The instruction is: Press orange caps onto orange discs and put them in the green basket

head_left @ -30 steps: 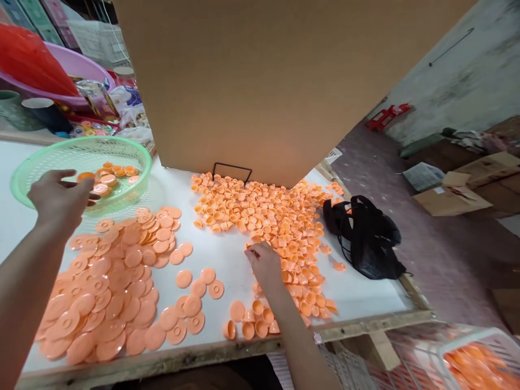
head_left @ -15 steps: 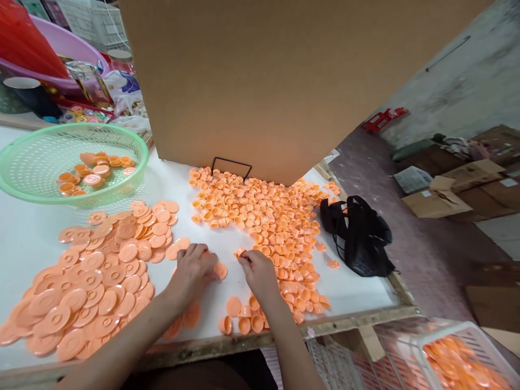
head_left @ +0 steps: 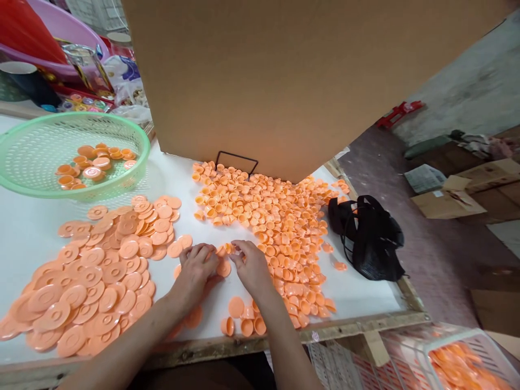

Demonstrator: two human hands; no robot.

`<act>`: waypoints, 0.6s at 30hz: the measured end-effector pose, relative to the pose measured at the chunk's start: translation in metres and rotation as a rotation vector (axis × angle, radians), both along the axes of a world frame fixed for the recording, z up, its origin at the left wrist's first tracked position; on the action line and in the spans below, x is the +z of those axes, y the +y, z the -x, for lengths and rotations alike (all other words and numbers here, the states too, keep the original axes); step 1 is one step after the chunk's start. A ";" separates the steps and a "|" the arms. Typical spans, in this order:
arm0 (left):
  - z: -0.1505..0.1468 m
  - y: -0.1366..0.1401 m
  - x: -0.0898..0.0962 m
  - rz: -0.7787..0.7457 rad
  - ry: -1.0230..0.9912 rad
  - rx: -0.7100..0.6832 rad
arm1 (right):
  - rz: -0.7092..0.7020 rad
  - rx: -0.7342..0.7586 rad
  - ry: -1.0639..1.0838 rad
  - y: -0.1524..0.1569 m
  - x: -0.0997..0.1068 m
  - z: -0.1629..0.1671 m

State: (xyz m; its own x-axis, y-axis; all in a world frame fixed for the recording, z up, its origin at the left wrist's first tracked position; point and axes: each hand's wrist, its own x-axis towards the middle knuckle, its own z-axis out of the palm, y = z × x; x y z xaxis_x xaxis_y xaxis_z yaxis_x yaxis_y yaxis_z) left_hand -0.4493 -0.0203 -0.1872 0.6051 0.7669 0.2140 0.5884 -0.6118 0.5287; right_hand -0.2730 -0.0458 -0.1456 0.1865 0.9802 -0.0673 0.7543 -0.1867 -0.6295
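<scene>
My right hand (head_left: pixel 252 269) pinches a small orange plastic cup (head_left: pixel 228 247) between thumb and fingers. Close to its left, my left hand (head_left: pixel 197 269) is curled, fingertips near the cup; orange pieces show beside and under those fingers, but its grip is mostly hidden. A flat orange saucer (head_left: pixel 223 268) lies between the two hands. Left of them spreads a heap of orange saucers (head_left: pixel 93 276). Many small orange cups (head_left: pixel 280 227) cover the tabletop behind and right of my right hand. Several more cups (head_left: pixel 246 326) sit near the front edge beside my right forearm.
A green mesh basket (head_left: pixel 24 187) with several cups and saucers stands back left. The large cardboard box (head_left: pixel 260 81) rises behind the cups. A black bag (head_left: pixel 368 238) lies at the table's right side. Below right is a crate (head_left: pixel 493 352) of orange pieces.
My right hand has brought the small cup leftward, close to my left hand. My left hand has stayed nearly in place. The view has shifted slightly.
</scene>
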 end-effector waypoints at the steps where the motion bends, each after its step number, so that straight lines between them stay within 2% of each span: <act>1: 0.001 0.000 -0.001 -0.001 -0.004 -0.003 | 0.013 0.015 -0.035 0.001 0.001 0.002; 5: 0.003 -0.001 0.000 0.007 -0.028 -0.007 | 0.033 0.050 -0.199 0.003 0.003 0.007; 12: 0.004 -0.001 0.003 0.044 -0.038 0.037 | -0.024 -0.016 -0.393 0.000 -0.004 -0.007; 14: 0.004 0.000 0.002 0.044 -0.045 0.053 | -0.054 -0.039 -0.291 -0.004 -0.007 -0.009; 18: 0.004 0.000 0.001 0.045 -0.061 0.048 | -0.116 -0.143 0.124 -0.013 -0.009 -0.002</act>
State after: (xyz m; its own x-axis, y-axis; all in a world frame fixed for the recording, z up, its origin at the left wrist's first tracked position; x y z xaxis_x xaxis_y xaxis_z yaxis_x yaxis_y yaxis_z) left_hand -0.4528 -0.0204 -0.1861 0.5544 0.8043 0.2139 0.5823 -0.5585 0.5908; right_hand -0.2706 -0.0593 -0.1545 0.3211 0.9469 0.0137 0.6408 -0.2066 -0.7394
